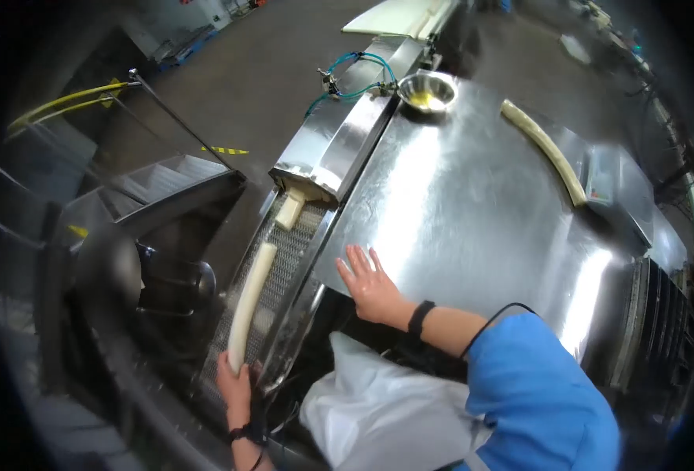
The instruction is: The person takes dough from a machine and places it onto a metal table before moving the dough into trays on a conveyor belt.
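Note:
A long pale roll of dough (251, 302) lies along the metal mesh conveyor (292, 247). My left hand (234, 386) is closed around its near end, with some of the fingers hidden. Ahead of it, a shorter dough piece (289, 210) sticks out from under the steel housing (319, 169). My right hand (372, 289) rests with fingers spread on the near left edge of the steel table (457, 212), holding nothing.
Another long dough strip (547, 149) lies along the table's far right edge. A metal bowl (428, 93) with something yellow inside stands at the table's far left corner. Blue-green hoses (355, 56) loop over the housing. A dough sheet (390, 17) lies at the far end.

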Action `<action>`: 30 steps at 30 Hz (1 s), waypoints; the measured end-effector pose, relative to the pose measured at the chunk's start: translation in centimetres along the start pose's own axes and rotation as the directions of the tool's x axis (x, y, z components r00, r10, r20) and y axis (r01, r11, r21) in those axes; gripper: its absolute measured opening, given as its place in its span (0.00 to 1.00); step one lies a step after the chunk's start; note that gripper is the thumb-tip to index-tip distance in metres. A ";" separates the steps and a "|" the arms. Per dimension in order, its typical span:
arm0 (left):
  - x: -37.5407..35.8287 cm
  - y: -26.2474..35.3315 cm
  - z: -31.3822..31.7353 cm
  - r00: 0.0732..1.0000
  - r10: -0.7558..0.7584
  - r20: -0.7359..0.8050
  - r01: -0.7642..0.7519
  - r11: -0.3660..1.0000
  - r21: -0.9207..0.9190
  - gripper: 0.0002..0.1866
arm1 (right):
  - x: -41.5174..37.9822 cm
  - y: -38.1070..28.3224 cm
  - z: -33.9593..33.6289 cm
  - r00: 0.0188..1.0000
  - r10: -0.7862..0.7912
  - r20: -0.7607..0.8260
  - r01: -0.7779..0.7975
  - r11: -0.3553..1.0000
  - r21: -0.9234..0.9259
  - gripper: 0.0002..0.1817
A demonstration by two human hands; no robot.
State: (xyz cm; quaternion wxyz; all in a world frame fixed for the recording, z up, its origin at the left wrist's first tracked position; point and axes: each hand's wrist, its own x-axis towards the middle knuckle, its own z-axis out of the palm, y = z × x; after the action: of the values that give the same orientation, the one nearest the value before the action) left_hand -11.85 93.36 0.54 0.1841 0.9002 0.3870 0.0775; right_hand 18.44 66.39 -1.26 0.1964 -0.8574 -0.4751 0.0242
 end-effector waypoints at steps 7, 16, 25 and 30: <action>-3.7 -0.6 0.7 0.970 -0.158 -0.183 0.164 0.986 0.022 0.31 | -0.9 1.3 2.0 0.986 -0.162 -0.030 0.161 0.986 -0.037 0.48; -0.9 17.9 -1.0 0.942 -0.026 0.336 0.332 0.241 -0.912 0.28 | -6.5 4.2 -4.1 0.869 0.086 0.487 -0.483 -0.056 0.874 0.41; -10.9 41.0 2.6 0.155 0.884 0.441 -0.267 0.467 -0.843 0.39 | -17.9 9.5 -11.7 0.896 0.367 0.250 0.099 -0.713 0.694 0.27; -11.7 38.5 8.2 0.009 0.864 0.503 -0.276 0.486 -0.829 0.33 | -30.0 14.0 -13.3 0.400 0.915 -0.045 -0.051 0.071 0.996 0.38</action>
State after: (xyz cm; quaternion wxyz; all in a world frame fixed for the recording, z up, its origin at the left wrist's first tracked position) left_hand 8.13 58.27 8.07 0.5413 0.7549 -0.2569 -0.2668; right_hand 16.32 30.84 1.63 0.7761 -0.6171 0.1272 0.0266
